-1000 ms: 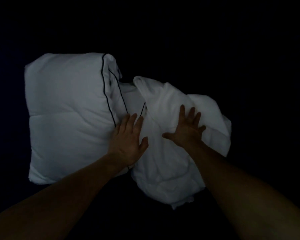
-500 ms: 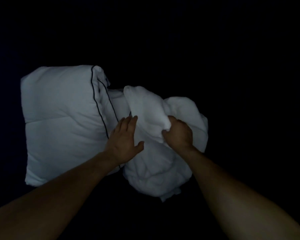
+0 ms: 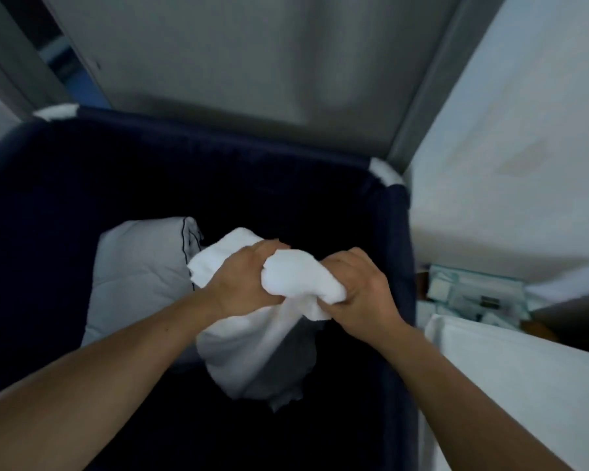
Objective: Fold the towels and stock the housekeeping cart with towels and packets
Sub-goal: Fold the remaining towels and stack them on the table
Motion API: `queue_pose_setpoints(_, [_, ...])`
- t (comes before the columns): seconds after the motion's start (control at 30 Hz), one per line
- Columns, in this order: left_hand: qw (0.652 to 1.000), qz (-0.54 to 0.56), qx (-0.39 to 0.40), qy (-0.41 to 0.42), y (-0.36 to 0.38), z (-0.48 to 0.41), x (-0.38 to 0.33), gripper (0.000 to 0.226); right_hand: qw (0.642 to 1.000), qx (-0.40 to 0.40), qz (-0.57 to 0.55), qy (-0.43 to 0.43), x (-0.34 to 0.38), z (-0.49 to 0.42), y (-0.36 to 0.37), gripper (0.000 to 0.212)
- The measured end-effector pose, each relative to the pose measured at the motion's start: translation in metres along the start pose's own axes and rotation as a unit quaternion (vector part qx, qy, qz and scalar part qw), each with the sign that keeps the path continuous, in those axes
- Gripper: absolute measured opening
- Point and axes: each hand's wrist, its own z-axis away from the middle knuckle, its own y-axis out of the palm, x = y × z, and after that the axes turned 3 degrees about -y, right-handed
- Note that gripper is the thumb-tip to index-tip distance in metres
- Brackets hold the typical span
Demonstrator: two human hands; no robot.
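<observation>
White towel (image 3: 300, 277), bunched into a thick wad, is gripped from both sides above a navy fabric bin (image 3: 201, 130). The left hand (image 3: 249, 280) curls its fingers over the top of the wad and the right hand (image 3: 357, 283) clenches the other end, so neither hand is open. The rest of the towel hangs loose below the fists, down inside the bin, just beside a white pillow (image 3: 140, 266) with dark piping that lies toward the bin's left side. Packets (image 3: 470, 294) sit in a tray outside the bin's right wall, with a white cloth (image 3: 507, 368) nearer the person on that same side. The step appears to be lifting the towel out for folding. Doing it well likely means raising it until the hanging tail clears the bin's rim, then slackening the wad and walking each hand out to a corner, since a fold begun from a mid-cloth clump would come out lumpy.
</observation>
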Motion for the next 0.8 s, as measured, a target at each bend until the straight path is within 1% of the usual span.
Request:
queue_pose_setpoints(0.03, [1.0,0.006,-0.014,-0.014,-0.007,0.006,-0.024,0.05,0.999,-0.019,-0.021,0.016,0.007,0.001,-0.022,0.021])
queue_pose_setpoints(0.1, [0.999,0.031,-0.038,-0.007,-0.023,0.019,-0.074,0.056,0.991,-0.034,-0.085,0.092,0.021,0.009,-0.068,0.047])
queue_pose_setpoints(0.13, [0.997,0.047,-0.057,-0.005,-0.033,0.026,-0.101,0.056,0.982,-0.023,-0.135,0.128,0.027,0.015,-0.089,0.059])
queue_pose_setpoints(0.2, [0.993,0.07,-0.09,-0.007,-0.051,0.036,-0.154,0.058,0.961,0.007,-0.225,0.163,0.036,0.025,-0.128,0.082])
queue_pose_setpoints(0.23, [0.992,0.077,-0.102,-0.004,-0.058,0.04,-0.178,0.058,0.957,0.014,-0.238,0.166,0.038,0.029,-0.145,0.089])
queue_pose_setpoints(0.33, [0.989,0.099,-0.106,0.025,-0.076,0.052,-0.249,0.051,0.96,0.045,-0.219,0.17,0.044,0.036,-0.188,0.094])
queue_pose_setpoints(0.4, [0.985,0.121,-0.111,0.047,-0.086,0.061,-0.297,0.043,0.948,0.057,-0.233,0.211,0.044,0.042,-0.211,0.105])
queue_pose_setpoints(0.47, [0.972,0.186,-0.125,0.069,-0.095,0.072,-0.341,0.03,0.942,0.08,-0.227,0.235,0.043,0.049,-0.232,0.112])
queue_pose_setpoints(0.53, [0.95,0.272,-0.123,0.093,-0.102,0.08,-0.375,0.026,0.945,0.098,-0.214,0.229,0.044,0.056,-0.251,0.107])
queue_pose_setpoints(0.57, [0.938,0.309,-0.117,0.105,-0.105,0.08,-0.389,0.027,0.942,0.092,-0.221,0.235,0.046,0.06,-0.261,0.101])
queue_pose_setpoints(0.63, [0.914,0.373,-0.108,0.115,-0.109,0.082,-0.411,0.033,0.932,0.05,-0.247,0.26,0.053,0.064,-0.282,0.079])
queue_pose_setpoints(0.7, [0.898,0.411,-0.087,0.127,-0.11,0.08,-0.428,0.039,0.932,-0.002,-0.233,0.279,0.058,0.068,-0.3,0.054])
queue_pose_setpoints(0.73, [0.892,0.427,-0.071,0.131,-0.109,0.08,-0.435,0.043,0.932,-0.032,-0.216,0.288,0.06,0.07,-0.308,0.047])
queue_pose_setpoints(0.8, [0.877,0.458,-0.039,0.136,-0.106,0.078,-0.444,0.046,0.924,-0.086,-0.201,0.314,0.066,0.076,-0.323,0.046])
